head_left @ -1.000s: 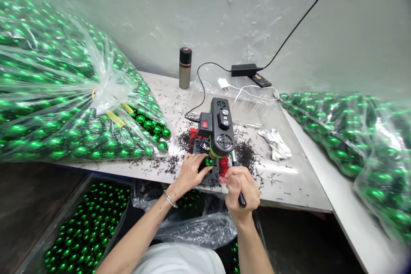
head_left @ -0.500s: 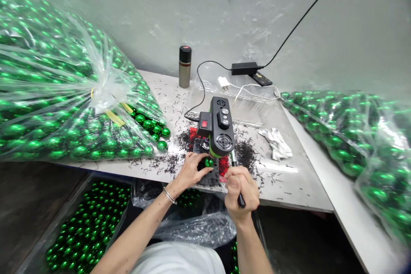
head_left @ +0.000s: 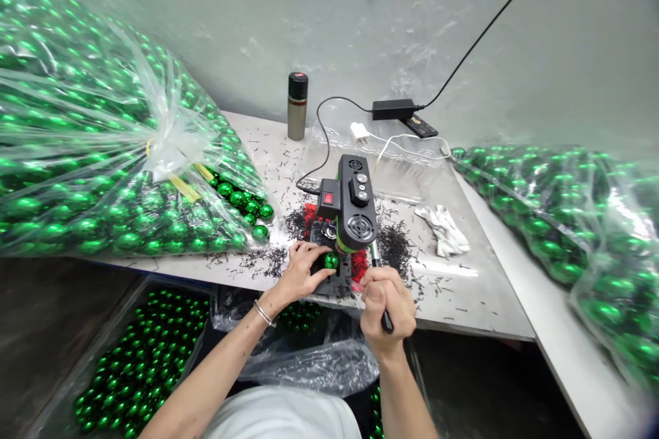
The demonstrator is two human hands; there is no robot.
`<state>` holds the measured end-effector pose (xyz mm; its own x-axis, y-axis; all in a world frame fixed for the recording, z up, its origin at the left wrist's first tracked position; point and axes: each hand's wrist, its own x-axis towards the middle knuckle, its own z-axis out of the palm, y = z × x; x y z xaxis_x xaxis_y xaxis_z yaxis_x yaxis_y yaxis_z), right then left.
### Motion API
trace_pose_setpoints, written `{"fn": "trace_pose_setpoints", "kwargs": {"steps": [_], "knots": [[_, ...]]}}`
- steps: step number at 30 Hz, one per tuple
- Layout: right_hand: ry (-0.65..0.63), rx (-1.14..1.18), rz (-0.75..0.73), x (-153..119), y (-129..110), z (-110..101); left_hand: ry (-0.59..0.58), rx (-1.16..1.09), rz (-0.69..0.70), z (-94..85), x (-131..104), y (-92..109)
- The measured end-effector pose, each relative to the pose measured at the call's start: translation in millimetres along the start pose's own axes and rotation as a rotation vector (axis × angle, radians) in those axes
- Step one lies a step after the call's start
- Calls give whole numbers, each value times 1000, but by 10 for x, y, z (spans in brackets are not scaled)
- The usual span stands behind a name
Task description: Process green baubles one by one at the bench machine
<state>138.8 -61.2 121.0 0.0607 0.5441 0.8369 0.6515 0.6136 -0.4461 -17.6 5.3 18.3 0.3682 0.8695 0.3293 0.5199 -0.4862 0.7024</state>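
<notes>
My left hand (head_left: pixel 303 271) pinches a shiny green ball (head_left: pixel 331 260) between thumb and fingers, at the front of a black bench machine (head_left: pixel 356 202). The machine has round vents, buttons and a red switch (head_left: pixel 328 197) on its side box. My right hand (head_left: pixel 387 305) is wrapped round the black-gripped lever (head_left: pixel 387 321) on the machine's right side. Small black bits (head_left: pixel 394 247) lie heaped around the base, with red patches beside it. How the ball meets the machine's underside is hidden from above.
A big clear bag of green balls (head_left: pixel 103 171) covers the table's left; another bag (head_left: pixel 571 219) lies at the right. White gloves (head_left: pixel 443 230), a bottle (head_left: pixel 297 110) and a power adapter (head_left: pixel 394 110) with cables are on the table (head_left: pixel 494 288). Below left sits a bin of green balls (head_left: pixel 144 357).
My left hand and the green ball have shifted slightly left, away from the machine's front end. My right hand stays on the lever in nearly the same place.
</notes>
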Motion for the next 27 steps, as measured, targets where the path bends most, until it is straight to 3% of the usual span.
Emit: {"fn": "trace_pose_setpoints", "kwargs": {"steps": [9, 17, 27], "knots": [[-7, 3, 3, 10, -20, 0, 0, -65, 39, 27, 38, -28], [41, -46, -112, -297, 224, 155, 2, -87, 49, 10, 59, -20], [125, -31, -82, -472, 335, 268, 34, -107, 61, 48, 53, -26]]}}
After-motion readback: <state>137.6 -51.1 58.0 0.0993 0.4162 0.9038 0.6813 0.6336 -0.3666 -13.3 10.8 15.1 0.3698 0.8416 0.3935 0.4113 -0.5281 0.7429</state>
